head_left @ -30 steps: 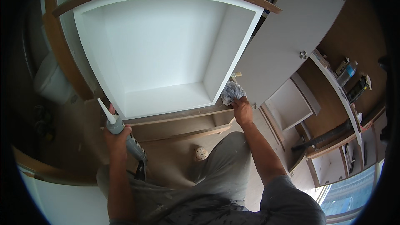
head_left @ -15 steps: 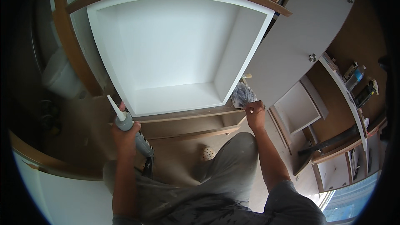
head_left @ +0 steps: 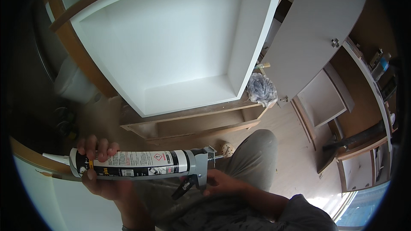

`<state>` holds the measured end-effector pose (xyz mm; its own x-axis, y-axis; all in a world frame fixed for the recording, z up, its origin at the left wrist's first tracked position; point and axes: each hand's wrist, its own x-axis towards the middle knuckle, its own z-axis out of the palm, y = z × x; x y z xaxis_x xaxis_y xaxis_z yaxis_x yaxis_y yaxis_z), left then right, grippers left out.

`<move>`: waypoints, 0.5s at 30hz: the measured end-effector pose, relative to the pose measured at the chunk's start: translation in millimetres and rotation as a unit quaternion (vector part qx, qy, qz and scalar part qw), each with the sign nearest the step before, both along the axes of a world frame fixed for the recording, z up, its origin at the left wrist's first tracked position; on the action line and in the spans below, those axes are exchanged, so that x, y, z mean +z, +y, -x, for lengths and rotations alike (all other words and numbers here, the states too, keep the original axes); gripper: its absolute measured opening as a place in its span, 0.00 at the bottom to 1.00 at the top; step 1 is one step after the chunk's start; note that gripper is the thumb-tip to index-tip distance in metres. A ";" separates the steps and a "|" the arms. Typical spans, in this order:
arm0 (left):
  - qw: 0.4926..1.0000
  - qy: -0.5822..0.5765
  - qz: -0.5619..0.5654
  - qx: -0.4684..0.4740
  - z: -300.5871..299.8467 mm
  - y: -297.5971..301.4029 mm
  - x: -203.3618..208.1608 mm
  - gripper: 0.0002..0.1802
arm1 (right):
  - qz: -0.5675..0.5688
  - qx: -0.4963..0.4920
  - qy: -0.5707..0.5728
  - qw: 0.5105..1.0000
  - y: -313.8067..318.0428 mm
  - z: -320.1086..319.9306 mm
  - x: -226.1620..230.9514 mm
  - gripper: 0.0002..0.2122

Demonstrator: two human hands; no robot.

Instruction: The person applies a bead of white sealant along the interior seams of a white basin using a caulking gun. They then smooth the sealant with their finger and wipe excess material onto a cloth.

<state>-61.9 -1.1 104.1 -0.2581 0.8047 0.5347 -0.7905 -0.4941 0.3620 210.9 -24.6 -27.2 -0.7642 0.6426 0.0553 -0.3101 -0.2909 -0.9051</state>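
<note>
A caulking gun (head_left: pixel 200 169) lies nearly level across my lap, its white tapered nozzle (head_left: pixel 55 158) pointing left. Loaded in it is a black-and-white sealant cartridge (head_left: pixel 141 163). My left hand (head_left: pixel 100 171) is wrapped around the cartridge close to the nozzle end, fingers over the top and thumb on the near side. At the rear end, by the black trigger (head_left: pixel 185 187), my right hand (head_left: pixel 220 182) is closed on the gun's handle part; some of its fingers are hidden behind the frame.
A white open box cabinet (head_left: pixel 171 47) stands ahead on a wooden base (head_left: pixel 192 113). At its right corner sit a crumpled grey-white rag (head_left: pixel 261 89) and a brush (head_left: pixel 262 65). A grey door panel (head_left: pixel 317 30) leans to the right. A white bucket (head_left: pixel 75 83) stands left.
The caulking gun has swung from upright to lying level, nozzle to the left. My right hand has left the rag and come to the gun's rear. My view has shifted.
</note>
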 end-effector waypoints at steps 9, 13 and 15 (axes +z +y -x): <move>0.991 -0.120 -0.038 -0.053 -35.1 -22.9 15.1 0.23 | 0.075 0.190 0.229 0.952 -34.0 18.7 28.2 0.17; 0.997 -0.072 -0.013 -0.014 -43.8 -29.9 20.4 0.22 | 0.131 0.165 0.292 0.933 -38.5 11.1 19.0 0.20; 0.997 -0.070 0.003 0.012 -46.1 -29.4 23.3 0.23 | 0.157 0.143 0.320 0.923 -40.7 1.0 17.7 0.23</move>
